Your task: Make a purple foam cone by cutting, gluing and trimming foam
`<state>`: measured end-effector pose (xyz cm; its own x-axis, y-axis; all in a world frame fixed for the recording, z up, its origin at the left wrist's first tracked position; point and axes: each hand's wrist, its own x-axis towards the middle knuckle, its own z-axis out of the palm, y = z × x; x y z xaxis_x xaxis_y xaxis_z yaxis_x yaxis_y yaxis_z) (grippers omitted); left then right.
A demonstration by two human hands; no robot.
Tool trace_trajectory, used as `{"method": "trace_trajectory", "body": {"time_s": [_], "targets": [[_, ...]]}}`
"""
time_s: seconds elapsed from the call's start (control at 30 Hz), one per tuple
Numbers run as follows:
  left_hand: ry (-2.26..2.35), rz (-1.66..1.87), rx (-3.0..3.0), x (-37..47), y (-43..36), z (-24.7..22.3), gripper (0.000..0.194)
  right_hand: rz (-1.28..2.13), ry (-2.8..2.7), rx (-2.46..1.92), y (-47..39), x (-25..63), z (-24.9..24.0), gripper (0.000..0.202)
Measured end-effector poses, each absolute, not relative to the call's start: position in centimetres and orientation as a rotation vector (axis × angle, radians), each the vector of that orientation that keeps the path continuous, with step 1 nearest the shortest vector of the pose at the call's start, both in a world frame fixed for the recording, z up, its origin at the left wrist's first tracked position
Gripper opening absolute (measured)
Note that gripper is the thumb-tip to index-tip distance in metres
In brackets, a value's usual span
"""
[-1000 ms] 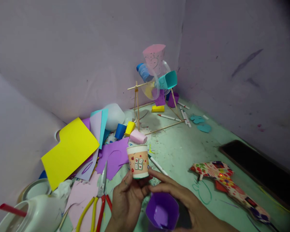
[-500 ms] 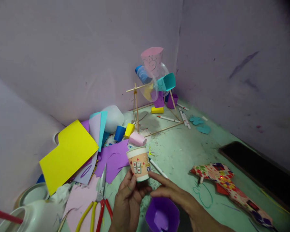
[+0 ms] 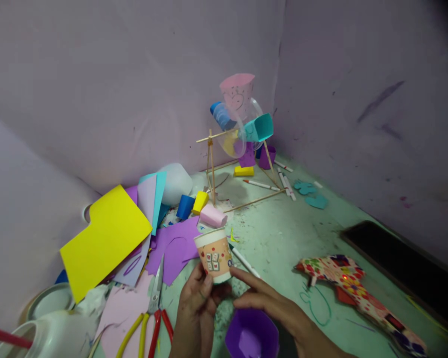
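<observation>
A small paper cup (image 3: 214, 254) with a peach printed band and white rim is gripped near its base by my left hand (image 3: 198, 298), thumb in front. It leans slightly to the left. My right hand (image 3: 271, 303) has its fingers stretched out, the index fingertip at the cup's lower right side. Just below that hand stands a deep purple cup (image 3: 252, 335), partly cut off by the frame's bottom edge. To the left lie scissors (image 3: 155, 298) with red and yellow handles, beside purple paper (image 3: 173, 248) with a curved cut.
Behind is a stick frame (image 3: 212, 174) bearing a wheel with a pink cup (image 3: 238, 92) and a teal cup (image 3: 261, 128). A floral-wrapped glue gun (image 3: 353, 288) and a dark phone-like slab (image 3: 395, 268) lie right. Yellow paper (image 3: 106, 238) and a white jug (image 3: 59, 333) are left; markers (image 3: 285, 184) lie behind.
The paper cup has turned and tipped slightly to the left in my left hand. My right hand stays beside it. The view has shifted a little.
</observation>
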<state>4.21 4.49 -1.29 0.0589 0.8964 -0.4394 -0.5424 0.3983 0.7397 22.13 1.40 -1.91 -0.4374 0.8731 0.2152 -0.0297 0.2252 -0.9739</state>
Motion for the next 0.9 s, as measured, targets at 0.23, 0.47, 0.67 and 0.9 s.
{"method": "trace_trajectory", "body": {"time_s": [0.23, 0.47, 0.67, 0.9], "targets": [[1.045, 1.114, 0.44, 4.4, 4.3, -1.0, 0.057, 1.33, -1.694, -0.838, 1.4, 22.3, -1.6, 0.047], [1.059, 1.119, 0.508, 4.4, 4.2, -1.8, 0.057, 1.282, -1.816, -0.849, 1.4, 22.6, -0.3, 0.055], [1.027, 1.14, 0.471, 4.4, 4.2, -1.7, 0.06, 1.351, -1.853, -0.738, 2.3, 21.8, -2.7, 0.054], [0.928, 1.155, 0.337, 4.2, 4.0, -0.8, 0.045, 1.297, -1.755, -0.871, 1.4, 22.7, -0.5, 0.058]]}}
